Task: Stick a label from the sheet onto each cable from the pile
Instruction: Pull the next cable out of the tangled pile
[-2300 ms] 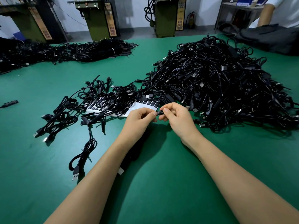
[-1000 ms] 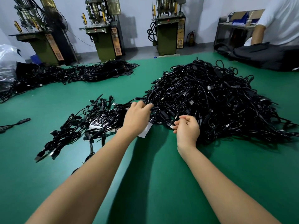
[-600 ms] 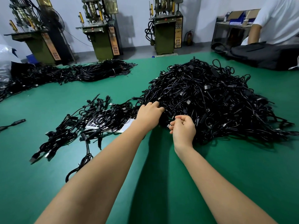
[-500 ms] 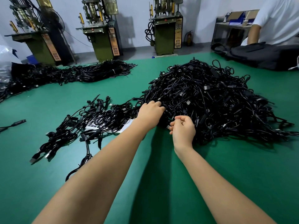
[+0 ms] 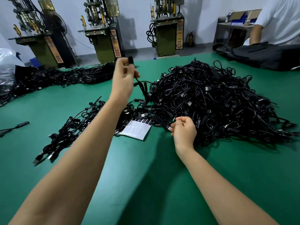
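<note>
A big pile of black cables (image 5: 211, 101) covers the right middle of the green table. My left hand (image 5: 124, 77) is raised above the table and grips one black cable (image 5: 140, 86) by its end, the cord trailing down into the pile. My right hand (image 5: 184, 130) sits at the pile's near edge, fingers curled round a cable with a silver USB plug (image 5: 169, 128). The white label sheet (image 5: 138, 129) lies flat between my arms, with dark labels along its far edge.
A smaller spread of black cables (image 5: 68, 132) lies left of the sheet, and a long heap (image 5: 65, 77) runs along the far left. A black bag (image 5: 266, 56) and a person in white (image 5: 279, 20) are at the far right. Green machines (image 5: 103, 38) stand behind the table.
My left hand has lifted out of the pile, up and to the left, pulling one cable with it. The label sheet is uncovered. My right hand has stayed at the pile's edge.
</note>
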`<state>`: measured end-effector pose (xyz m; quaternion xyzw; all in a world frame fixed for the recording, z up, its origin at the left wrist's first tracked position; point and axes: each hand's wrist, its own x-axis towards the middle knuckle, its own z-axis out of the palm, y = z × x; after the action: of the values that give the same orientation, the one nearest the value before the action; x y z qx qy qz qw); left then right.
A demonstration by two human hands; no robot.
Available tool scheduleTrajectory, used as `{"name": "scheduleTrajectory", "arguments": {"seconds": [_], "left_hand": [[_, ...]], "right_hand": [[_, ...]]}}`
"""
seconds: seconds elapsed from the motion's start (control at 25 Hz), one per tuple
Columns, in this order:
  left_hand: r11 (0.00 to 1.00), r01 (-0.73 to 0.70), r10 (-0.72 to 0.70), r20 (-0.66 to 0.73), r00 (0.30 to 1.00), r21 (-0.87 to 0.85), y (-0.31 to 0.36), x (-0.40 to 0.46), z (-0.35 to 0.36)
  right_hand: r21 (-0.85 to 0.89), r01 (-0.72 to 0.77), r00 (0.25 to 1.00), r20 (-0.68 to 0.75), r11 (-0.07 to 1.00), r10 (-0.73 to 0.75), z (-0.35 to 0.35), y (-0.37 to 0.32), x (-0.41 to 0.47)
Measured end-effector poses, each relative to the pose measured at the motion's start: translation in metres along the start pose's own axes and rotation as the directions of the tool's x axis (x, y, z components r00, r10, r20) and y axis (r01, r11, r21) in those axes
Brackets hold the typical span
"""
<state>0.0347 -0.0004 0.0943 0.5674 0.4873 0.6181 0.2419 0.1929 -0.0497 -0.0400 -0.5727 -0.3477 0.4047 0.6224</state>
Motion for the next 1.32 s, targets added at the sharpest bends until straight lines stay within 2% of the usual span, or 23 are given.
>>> {"name": "scheduleTrajectory", "arguments": {"seconds": [0.16,0.24,0.32,0.36,0.44,0.48,0.52,0.6,0.64,0.72,0.8,0.84,0.92,0.96,1.0,1.04,1.12,1.24,1.32], "left_hand": [[0.981,-0.181,0.177,-0.059,0.982,-0.069,0.033,0.01,-0.027],[0.958,-0.287,0.287,-0.104,0.952,0.017,0.041,0.013,-0.039],[0.925,-0.311,0.332,-0.064,0.941,0.218,0.043,0.012,-0.048],[0.883,-0.292,0.312,0.004,0.95,0.368,0.042,0.01,-0.052],[0.712,-0.266,0.19,0.187,0.964,0.65,0.032,0.001,-0.057],[0.625,-0.274,0.1,0.273,0.957,0.731,0.025,-0.007,-0.057],[0.58,-0.279,0.014,0.333,0.943,0.765,0.018,-0.015,-0.057],[0.628,-0.21,-0.122,0.362,0.924,0.749,-0.001,-0.032,-0.054],[0.704,-0.116,-0.192,0.345,0.919,0.701,-0.011,-0.039,-0.052],[0.858,0.177,-0.352,0.302,0.886,0.483,-0.029,-0.054,-0.047],[0.892,0.428,-0.453,0.287,0.844,0.148,-0.039,-0.066,-0.041],[0.853,0.52,-0.487,0.289,0.824,-0.047,-0.04,-0.071,-0.04],[0.67,0.637,-0.558,0.309,0.77,-0.38,-0.04,-0.075,-0.04],[0.597,0.651,-0.579,0.309,0.754,-0.469,-0.041,-0.076,-0.042],[0.573,0.648,-0.592,0.294,0.751,-0.502,-0.041,-0.075,-0.044],[0.596,0.642,-0.601,0.263,0.755,-0.482,-0.042,-0.075,-0.047],[0.707,0.628,-0.611,0.166,0.774,-0.325,-0.046,-0.08,-0.053],[0.814,0.577,-0.58,0.038,0.813,0.069,-0.063,-0.1,-0.057],[0.808,0.449,-0.469,-0.045,0.882,0.382,-0.077,-0.114,-0.056]], "right_hand": [[0.025,0.001,1.0,0.017,1.0,-0.002,0.0,-0.001,-0.001],[0.008,-0.013,1.0,0.008,1.0,0.013,0.0,-0.001,0.0],[-0.007,-0.01,1.0,0.008,1.0,0.01,0.001,0.0,0.0],[-0.005,-0.006,1.0,0.013,1.0,0.006,0.001,0.0,0.0],[-0.012,0.005,1.0,0.02,1.0,-0.005,0.001,0.001,0.0],[-0.024,0.009,1.0,0.018,1.0,-0.009,0.001,0.001,0.0],[-0.031,0.01,1.0,0.016,0.999,-0.01,0.001,0.001,0.001],[-0.034,0.008,1.0,0.015,0.999,-0.007,0.002,0.001,0.001],[-0.035,0.005,1.0,0.014,0.999,-0.005,0.003,0.002,0.001],[-0.042,0.003,1.0,0.009,0.999,-0.003,0.003,0.002,0.001],[-0.05,0.01,1.0,0.01,0.999,-0.01,0.003,0.002,0.001],[-0.052,0.014,1.0,0.013,0.999,-0.014,0.003,0.002,0.001],[-0.059,0.02,1.0,0.019,0.998,-0.019,0.003,0.002,0.001],[-0.063,0.023,1.0,0.021,0.998,-0.022,0.002,0.003,0.001],[-0.066,0.025,0.999,0.023,0.997,-0.024,0.002,0.003,0.001],[-0.071,0.027,0.999,0.023,0.997,-0.025,0.002,0.003,0.001],[-0.089,0.029,0.999,0.024,0.996,-0.027,0.002,0.003,0.001],[-0.128,0.05,0.998,0.044,0.991,-0.045,0.002,0.002,-0.001],[-0.153,0.07,0.996,0.064,0.986,-0.061,0.002,0.002,-0.003]]}}
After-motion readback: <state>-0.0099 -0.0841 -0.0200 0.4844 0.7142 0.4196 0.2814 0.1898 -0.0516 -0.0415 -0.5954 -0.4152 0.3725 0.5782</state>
